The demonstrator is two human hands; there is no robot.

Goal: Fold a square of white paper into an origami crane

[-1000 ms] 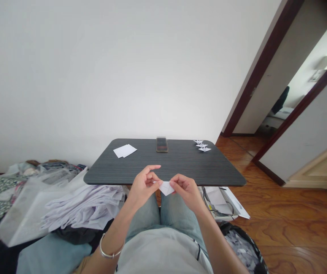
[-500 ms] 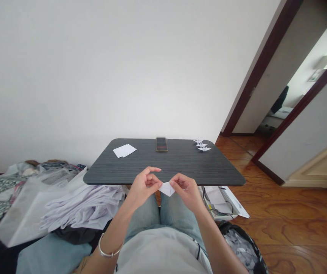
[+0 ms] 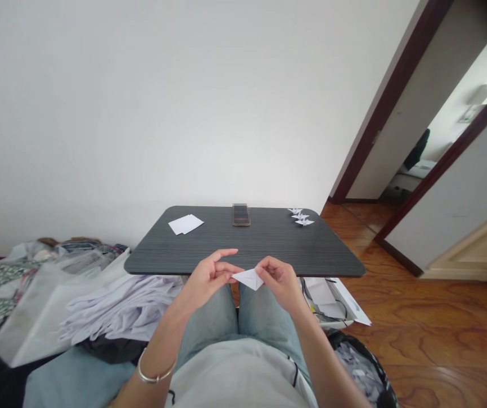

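A small folded white paper (image 3: 249,278) is held between both hands, just off the near edge of the dark table (image 3: 243,249). My left hand (image 3: 210,279) pinches its left tip between thumb and fingers, with the index finger stretched out above. The right side of the paper is gripped by my right hand (image 3: 278,279), thumb on top. Flat white sheets (image 3: 186,224) lie overlapping at the table's left. At the back right stand three folded paper cranes (image 3: 304,222) in a slanting row.
A phone (image 3: 240,215) lies at the table's back middle, near the wall. Clothes (image 3: 124,309) are heaped at the left. Under the table's right side are a box with cables (image 3: 328,303) and a black bag of paper scraps (image 3: 360,362).
My left hand has shifted a little to the left. The paper between the hands now shows a longer point toward the left. My right hand has barely moved.
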